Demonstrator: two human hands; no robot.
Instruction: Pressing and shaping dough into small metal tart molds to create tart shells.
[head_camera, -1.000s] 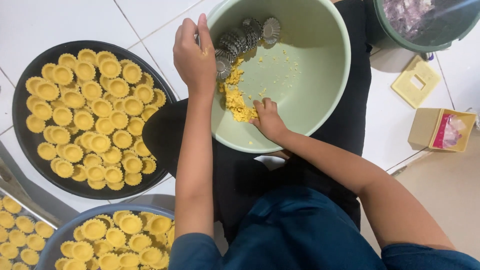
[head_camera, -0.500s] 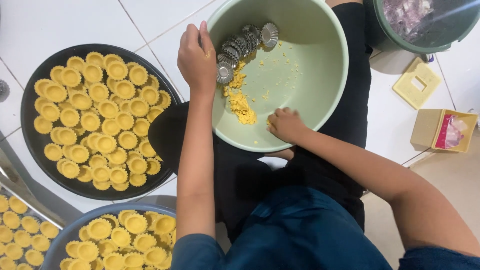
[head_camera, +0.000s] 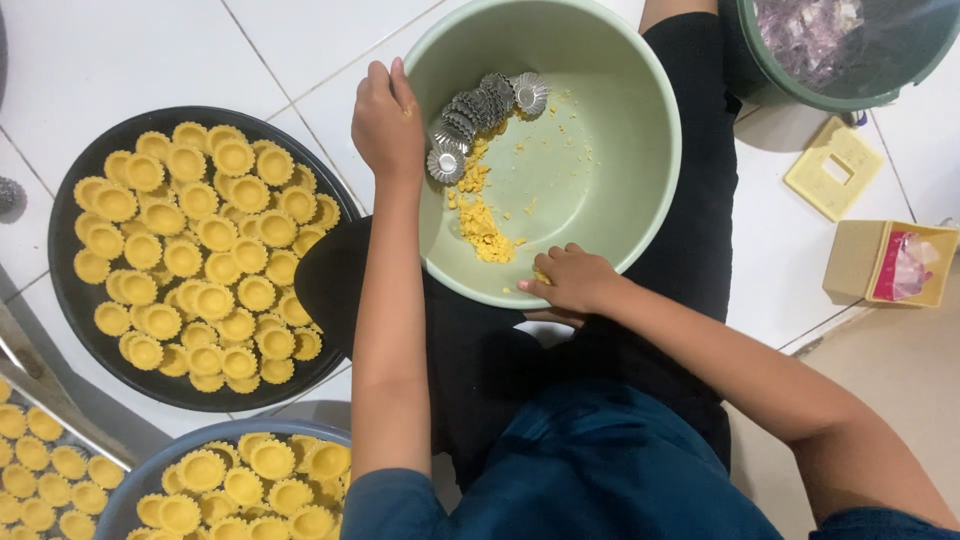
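Your left hand (head_camera: 388, 120) grips the rim of the pale green bowl (head_camera: 640, 215) on its left side, with the fingers curled over the edge. Just inside that rim, touching the bowl wall beside the hand, sits a nested row of small fluted metal moulds (head_camera: 478, 112). Your right hand (head_camera: 572, 280) rests on the near rim of the bowl, fingers bent and pinched on a small bit of yellow dough (head_camera: 541, 277). A loose heap of dough crumbs (head_camera: 480, 222) lies on the bowl floor between the moulds and the right hand — smaller crumbs are scattered across the rest of the floor.

The bowl rests on your lap, over dark trousers. To the left, on the white tiled floor (head_camera: 130, 50), stands a round black tray (head_camera: 62, 290) packed with fluted yellow pastry shells (head_camera: 195, 255). A blue-rimmed tray (head_camera: 150, 475) of the same shells sits at the lower edge — a third batch shows at the bottom left corner. To the right lie a yellow square lid (head_camera: 835, 168) and an open yellow box (head_camera: 885, 263), with a dark green bucket (head_camera: 800, 85) above them.
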